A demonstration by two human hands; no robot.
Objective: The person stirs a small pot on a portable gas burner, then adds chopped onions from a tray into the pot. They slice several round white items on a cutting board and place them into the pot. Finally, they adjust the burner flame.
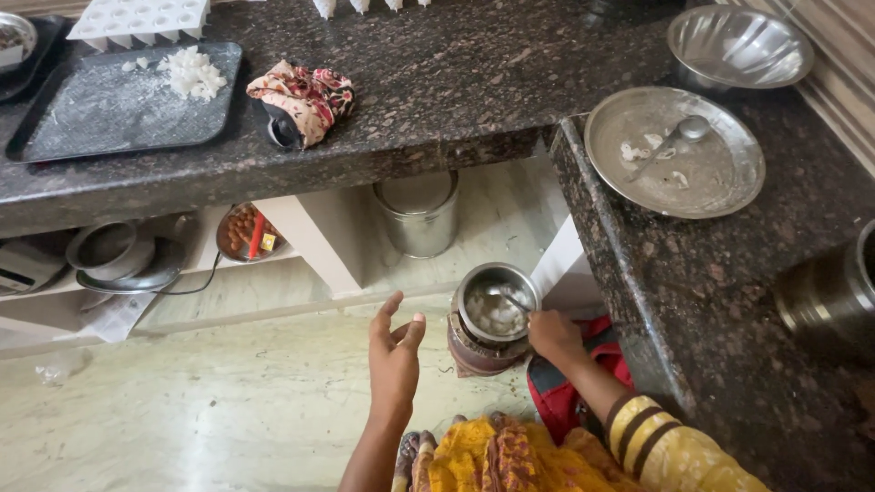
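Below the bench [437,137], on the floor at six o'clock: steel pot [497,314] holding white pieces. Right hand [553,334] is grasping a spoon [510,299], scooping inside it. Left hand [395,357] is hovering at nine o'clock, grip released, holding nothing. Lifting out calls for a level spoon.

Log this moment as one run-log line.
left hand: open, empty, raised | right hand: on spoon in steel pot | pot: on floor, holds white pieces
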